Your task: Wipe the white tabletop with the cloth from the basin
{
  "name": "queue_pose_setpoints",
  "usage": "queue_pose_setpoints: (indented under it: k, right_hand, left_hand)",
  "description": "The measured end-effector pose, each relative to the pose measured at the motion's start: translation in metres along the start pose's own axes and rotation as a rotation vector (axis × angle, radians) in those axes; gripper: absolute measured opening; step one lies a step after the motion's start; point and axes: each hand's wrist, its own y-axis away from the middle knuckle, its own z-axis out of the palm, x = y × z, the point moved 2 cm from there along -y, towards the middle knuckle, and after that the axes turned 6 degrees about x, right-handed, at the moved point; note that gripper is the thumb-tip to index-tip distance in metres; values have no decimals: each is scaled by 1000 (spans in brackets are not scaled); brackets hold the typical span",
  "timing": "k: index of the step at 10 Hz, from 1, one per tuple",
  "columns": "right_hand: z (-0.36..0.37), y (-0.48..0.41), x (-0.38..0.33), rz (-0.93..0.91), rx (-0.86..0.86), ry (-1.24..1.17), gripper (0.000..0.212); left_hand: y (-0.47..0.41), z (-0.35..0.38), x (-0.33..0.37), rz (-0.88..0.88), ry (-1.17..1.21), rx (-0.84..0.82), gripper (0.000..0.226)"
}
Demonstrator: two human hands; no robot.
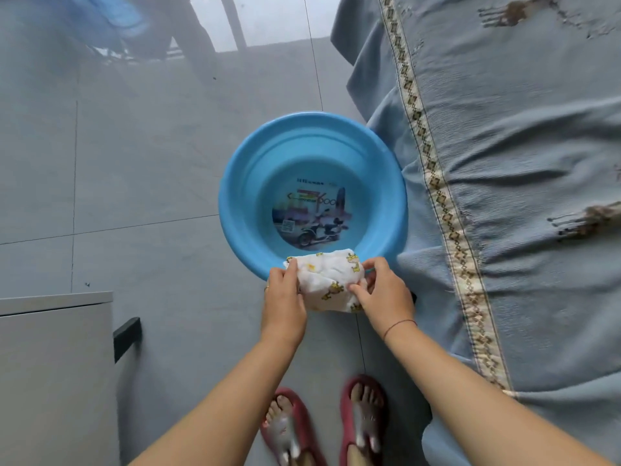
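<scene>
Both hands, left hand (pixel 284 290) and right hand (pixel 386 292), are gripping the bunched cloth (pixel 331 280) over the basin (pixel 242 183) rim, with the white tabletop (pixel 53 299) apparently lying nearer the left.

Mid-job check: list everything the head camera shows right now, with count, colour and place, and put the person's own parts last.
basin: one, blue, on the floor at centre, printed picture on its bottom, nothing lying inside.
cloth: one, white with yellow print, bunched over the basin's near rim, held by both hands.
floor: grey glossy tiles, left and centre.
bedspread: one, blue-grey with a patterned gold band, right side, touching the basin's edge.
cabinet: one, pale grey with a dark handle, lower left.
slippers: two, red, bottom centre, on the feet.
left hand: grips the cloth's left side.
right hand: grips the cloth's right side; thin red cord on the wrist.
</scene>
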Motion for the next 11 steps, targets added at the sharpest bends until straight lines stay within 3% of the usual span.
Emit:
queue_pose_setpoints:
  k: [1,2,3,4,6,7,9,11]
  right_hand:
    - [-2,-1,0,-87,12,109,42]
    - [-4,0,-2,-308,103,312,67]
    - [4,1,-7,-549,-21,539,81]
    - [14,-6,-3,-602,-116,633,69]
    - [22,-12,0,-595,51,456,44]
    - [22,-10,-4,-556,10,514,47]
    - [4,-1,-22,-452,-171,558,78]
    - [-63,18,-87,-373,-200,204,89]
  left_hand:
    - [-4,-3,2,46,-154,94,64]
    - [-5,-3,4,197,-266,104,68]
    - [-6,7,4,406,-394,-43,69]
    - [-14,14,-4,434,-465,-73,54]
    - [-18,16,-10,509,-259,71,33]
    - [-17,16,-7,481,-277,51,35]
    - [-14,-9,3,370,-289,-32,63]
    - [-1,-88,38,265,-177,19,73]
